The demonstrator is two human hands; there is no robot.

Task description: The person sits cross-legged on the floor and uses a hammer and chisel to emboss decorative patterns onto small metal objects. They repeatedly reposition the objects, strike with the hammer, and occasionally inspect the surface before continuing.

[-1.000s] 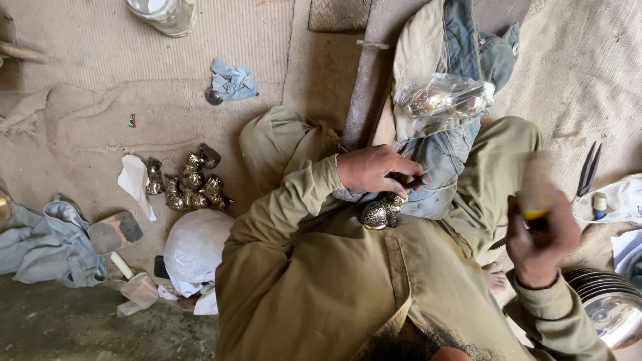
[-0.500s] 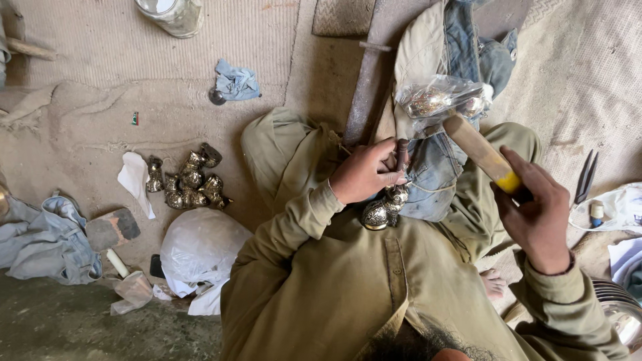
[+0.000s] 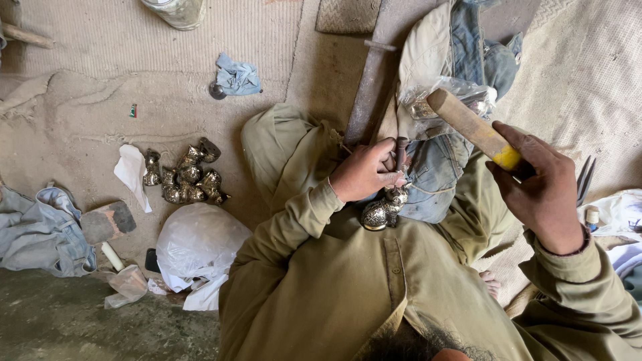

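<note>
Since the pic half a sec ago the right hand (image 3: 542, 194) has lifted a bit and the wooden handle (image 3: 471, 128) in its grip now points up and to the left, w/ its blunt end over the clear plastic bag (image 3: 449, 97); the left hand (image 3: 364, 172) has stayed in almost the same spot on the lap. The right grip is clenched round the handle's lower end, just at the yellow band (image 3: 507, 158); the head of the tool I cannot see, it is hidden behind the hand. The left grip is closed on a thin dark punch (image 3: 400, 150), which stands near upright, tip down on the small engraved metal piece (image 3: 380, 212). This piece rests on the lap, on the denim cloth (image 3: 438, 175), just below the left fingers. The key relation: the punch's top lies to the left and a little below the right hand, so the handle's long axis runs diagonal, approx. across the punch's upright axis. The left hand is the nearer one to the piece, the right is well apart from it. On the floor at left lie more metal pieces (image 3: 184, 179) in a heap, beside a white bag (image 3: 200, 244) and a mallet (image 3: 107, 224).
</note>
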